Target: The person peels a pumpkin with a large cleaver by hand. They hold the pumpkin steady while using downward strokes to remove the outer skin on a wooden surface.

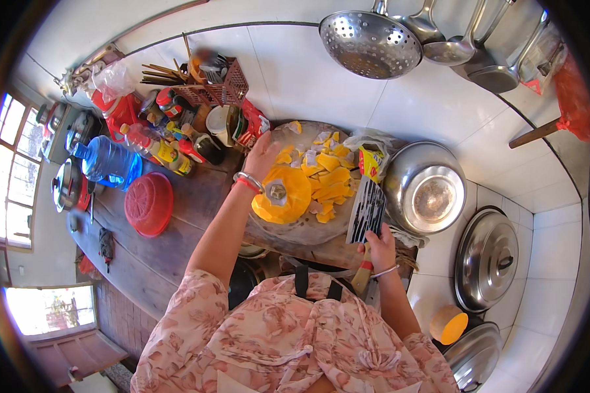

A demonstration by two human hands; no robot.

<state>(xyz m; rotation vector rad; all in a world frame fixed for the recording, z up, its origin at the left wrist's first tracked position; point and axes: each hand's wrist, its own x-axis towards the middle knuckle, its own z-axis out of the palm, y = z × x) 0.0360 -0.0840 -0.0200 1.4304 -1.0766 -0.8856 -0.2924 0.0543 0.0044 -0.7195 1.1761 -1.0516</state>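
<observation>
A peeled orange pumpkin [295,194], its stem end facing up, sits on a round chopping board [300,236]. My left hand [264,154] is at the pumpkin's far left side, near the board's edge; its fingers are partly hidden, so I cannot tell their grip. In my right hand [381,248] is a cleaver [368,209], held by its wooden handle close to the blade. The wide, streaked blade stands over the board's right edge. Pumpkin peelings [332,172] lie heaped beyond and to the right of the pumpkin.
An upturned steel basin [425,189] stands right of the board, beside a yellow packet [369,164]. Bottles [169,154] and a red plastic bowl [149,204] occupy the left. A perforated ladle [371,44] hangs above. A cut pumpkin piece [447,325] rests at lower right.
</observation>
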